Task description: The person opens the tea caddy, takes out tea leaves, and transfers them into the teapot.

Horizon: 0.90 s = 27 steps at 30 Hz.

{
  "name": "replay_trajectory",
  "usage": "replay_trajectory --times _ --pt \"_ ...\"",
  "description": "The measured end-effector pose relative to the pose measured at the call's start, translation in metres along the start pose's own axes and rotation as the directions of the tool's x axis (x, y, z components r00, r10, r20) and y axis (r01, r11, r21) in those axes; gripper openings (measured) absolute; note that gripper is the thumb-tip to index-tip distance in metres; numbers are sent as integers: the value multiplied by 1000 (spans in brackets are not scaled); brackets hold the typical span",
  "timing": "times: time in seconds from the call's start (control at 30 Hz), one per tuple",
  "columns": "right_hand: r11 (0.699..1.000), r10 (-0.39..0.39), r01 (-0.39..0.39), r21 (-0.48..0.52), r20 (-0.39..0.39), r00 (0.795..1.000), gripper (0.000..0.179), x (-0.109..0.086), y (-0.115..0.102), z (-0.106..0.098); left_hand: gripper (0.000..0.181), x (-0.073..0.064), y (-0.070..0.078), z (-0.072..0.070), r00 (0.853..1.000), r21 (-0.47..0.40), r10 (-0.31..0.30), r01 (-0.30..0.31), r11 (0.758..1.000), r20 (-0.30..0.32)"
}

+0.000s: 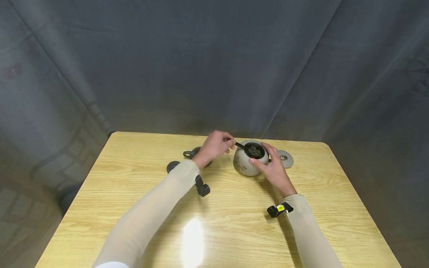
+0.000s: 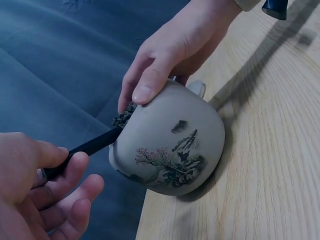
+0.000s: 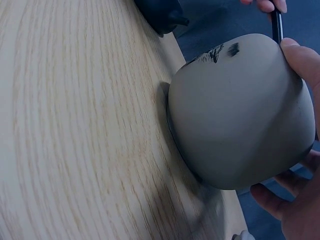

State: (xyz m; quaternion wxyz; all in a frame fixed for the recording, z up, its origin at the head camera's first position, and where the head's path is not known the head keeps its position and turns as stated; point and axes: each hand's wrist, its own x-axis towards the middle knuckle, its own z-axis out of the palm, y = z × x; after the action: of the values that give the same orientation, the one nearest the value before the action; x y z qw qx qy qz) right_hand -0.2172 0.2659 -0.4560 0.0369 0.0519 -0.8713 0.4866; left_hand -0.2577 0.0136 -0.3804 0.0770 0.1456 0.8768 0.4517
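Observation:
A round grey-beige tea jar (image 1: pixel 246 166) with a painted landscape (image 2: pixel 172 165) stands at the far side of the table, tilted toward the left hand. Dark dry tea leaves (image 1: pixel 254 151) show in its wide mouth. My right hand (image 1: pixel 274 170) grips the jar by its rim and side, thumb near, fingers on the far side. In my left hand (image 1: pixel 217 144) a slim black tea scoop (image 2: pixel 95 143) is pinched between thumb and fingers. The scoop's far end is inside the jar's mouth, at the leaves, and partly hidden by the rim.
To the right of the jar lies its round grey lid (image 1: pixel 285 158). A dark teapot (image 3: pixel 162 14) sits behind my left wrist, partly covered by it, with a small dark round lid (image 1: pixel 172 166) nearby. Grey curtains (image 1: pixel 201 67) hang beyond the wooden table (image 1: pixel 228 219).

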Motion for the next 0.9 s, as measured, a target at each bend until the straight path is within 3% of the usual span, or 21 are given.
replay_trajectory --times 0.23,0.6,0.77,0.9 --pt "1000 -6 6 -8 0 1000 88 2 0 0 20 -1 -4 -1 999 35 36 -36 999 -25" --pt "1000 -5 5 -11 -6 1000 88 2 1 2 21 -4 1 -2 996 75 61 -56 996 -63" --pt "1000 -6 6 -6 -5 1000 87 2 0 2 20 -4 0 -3 997 49 46 -42 998 -68" --pt "1000 -14 14 -3 -7 1000 86 3 0 3 20 -4 -3 -5 999 -25 15 -16 1000 -52"
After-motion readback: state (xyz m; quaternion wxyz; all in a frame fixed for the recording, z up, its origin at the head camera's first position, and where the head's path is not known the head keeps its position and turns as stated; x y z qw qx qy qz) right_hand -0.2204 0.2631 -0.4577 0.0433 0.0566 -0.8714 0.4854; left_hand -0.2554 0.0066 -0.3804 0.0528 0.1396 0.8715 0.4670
